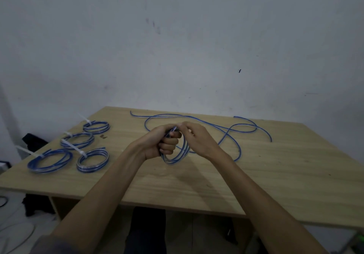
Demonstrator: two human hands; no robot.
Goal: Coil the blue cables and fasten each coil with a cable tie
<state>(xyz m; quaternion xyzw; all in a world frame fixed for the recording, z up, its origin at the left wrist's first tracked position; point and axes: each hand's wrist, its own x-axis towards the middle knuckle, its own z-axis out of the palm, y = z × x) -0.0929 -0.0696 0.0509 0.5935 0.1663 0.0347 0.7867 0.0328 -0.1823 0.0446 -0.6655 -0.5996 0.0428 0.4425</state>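
Note:
My left hand [163,142] grips the top of a small upright coil of blue cable [177,158] above the middle of the wooden table [197,184]. My right hand [197,137] pinches the same cable at the top of the coil, right beside the left hand. The uncoiled rest of the blue cable [236,147] trails off to the right and loops over the far part of the table. Several finished blue coils, each with a white cable tie, lie at the left: one [49,161], another [92,160], a third [77,140].
A further tied coil [96,127] lies at the far left near the wall. Loose cable ends [254,122] reach toward the table's back edge. Dark objects and cords lie on the floor at the left, below the table. The wall stands directly behind.

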